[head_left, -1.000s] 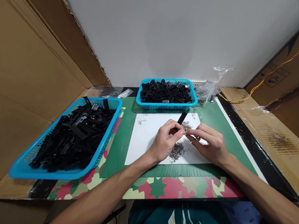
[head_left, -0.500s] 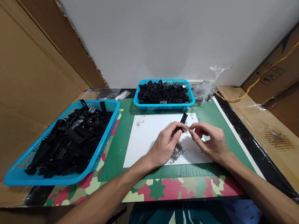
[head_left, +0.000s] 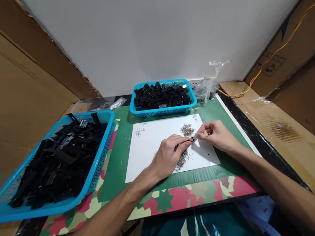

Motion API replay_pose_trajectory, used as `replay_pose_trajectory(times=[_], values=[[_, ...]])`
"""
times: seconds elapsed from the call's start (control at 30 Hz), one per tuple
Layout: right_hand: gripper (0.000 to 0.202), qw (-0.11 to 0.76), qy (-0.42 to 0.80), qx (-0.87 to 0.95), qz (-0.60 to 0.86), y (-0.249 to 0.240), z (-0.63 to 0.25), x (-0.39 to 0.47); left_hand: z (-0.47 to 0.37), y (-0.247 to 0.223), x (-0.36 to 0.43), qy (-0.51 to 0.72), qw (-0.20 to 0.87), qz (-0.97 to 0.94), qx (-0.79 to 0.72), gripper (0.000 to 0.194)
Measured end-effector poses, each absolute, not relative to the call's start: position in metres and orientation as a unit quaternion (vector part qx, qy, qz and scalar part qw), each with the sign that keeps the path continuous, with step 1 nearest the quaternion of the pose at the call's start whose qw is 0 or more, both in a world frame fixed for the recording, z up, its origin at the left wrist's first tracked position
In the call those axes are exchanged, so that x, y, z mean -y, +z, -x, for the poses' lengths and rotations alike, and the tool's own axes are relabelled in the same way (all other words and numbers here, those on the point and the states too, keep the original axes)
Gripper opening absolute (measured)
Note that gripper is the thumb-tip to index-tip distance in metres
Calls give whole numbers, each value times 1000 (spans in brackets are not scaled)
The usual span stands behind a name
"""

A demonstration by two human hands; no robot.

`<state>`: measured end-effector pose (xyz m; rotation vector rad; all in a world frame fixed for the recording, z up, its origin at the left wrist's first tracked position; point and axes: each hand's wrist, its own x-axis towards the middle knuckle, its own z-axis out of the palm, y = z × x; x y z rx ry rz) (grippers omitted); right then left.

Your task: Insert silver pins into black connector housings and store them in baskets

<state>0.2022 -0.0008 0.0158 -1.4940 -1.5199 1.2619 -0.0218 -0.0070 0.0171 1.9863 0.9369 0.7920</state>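
Observation:
My left hand (head_left: 170, 152) pinches a black plastic part (head_left: 192, 139) over the white sheet (head_left: 149, 150); only its end shows past the fingertips. Just right of it, my right hand (head_left: 211, 133) is closed, thumb and fingertips together, and what it holds is too small to make out. Behind the hands lies a pile of small brassy metal pieces (head_left: 187, 129). A second pile, of silvery wire-like pieces (head_left: 182, 161), is partly hidden by my left hand. Some loose pieces (head_left: 139, 130) are scattered at the sheet's far left corner.
A large blue basket (head_left: 90, 179) of long black parts stands at the left. Behind the sheet is a smaller blue basket (head_left: 165, 112) of black pieces, with clear plastic bags (head_left: 206, 88) beside it. Cardboard (head_left: 278, 125) and a yellow cable (head_left: 271, 58) are at the right.
The view has shifted and tilted. The black part has turned from pointing up and away to lying low at my left fingertips. My right hand has drawn its fingers together, uncovering the brassy pile.

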Motion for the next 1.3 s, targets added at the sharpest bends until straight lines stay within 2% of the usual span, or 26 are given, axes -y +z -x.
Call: replay_pose_trajectory(times=[0.17, 0.33, 0.83, 1.1, 1.3], values=[[17, 269, 445, 621, 587, 17, -204, -1, 20, 20, 5, 321, 430, -758, -371, 28], [12, 249, 437, 624, 598, 20, -205, -1, 20, 17, 5, 321, 412, -776, -353, 24], [8, 262, 352, 660, 609, 17, -198, 6, 21, 15, 7, 315, 414, -775, -358, 26], [9, 257, 380, 655, 600, 14, -201, 6, 20, 13, 8, 322, 399, -786, -345, 27], [10, 263, 344, 674, 599, 12, -199, 8, 20, 12, 7, 321, 394, -790, -343, 28]])
